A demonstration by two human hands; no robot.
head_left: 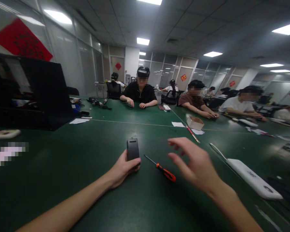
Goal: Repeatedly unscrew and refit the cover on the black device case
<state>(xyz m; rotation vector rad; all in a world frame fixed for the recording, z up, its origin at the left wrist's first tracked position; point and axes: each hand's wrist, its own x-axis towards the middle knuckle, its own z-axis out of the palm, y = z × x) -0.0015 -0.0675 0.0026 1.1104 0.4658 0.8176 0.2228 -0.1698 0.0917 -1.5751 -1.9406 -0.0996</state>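
Black device [132,149]: head view; it stands on end on the green table [62,180], straight ahead of me, with its lower part in my left hand.
Left hand [122,167]: wrapped round the foot of the black device from the left, thumb across its near face; a holding grip, not a hard fist.
Right hand [195,164]: right of the black device, raised off the table, fingers spread and half curled, grasping nothing.
Screwdriver [163,169]: orange handle, thin shaft, lying flat just right of the black device, between it and my right hand.
White unit [253,178]: long and flat, well right of the black device, past my right hand.
Cardboard box [194,122]: beyond and right of the black device, a red-handled tool [192,134] near it.
Other people: seated well beyond the black device, their hands on the table.
Risk, tipping: I judge the black device top-heavy in this low grip; a loosened thumb or a nudge could lay it over.
Risk, knock: my open right hand hangs close above the screwdriver; a careless sweep could roll it into the black device.
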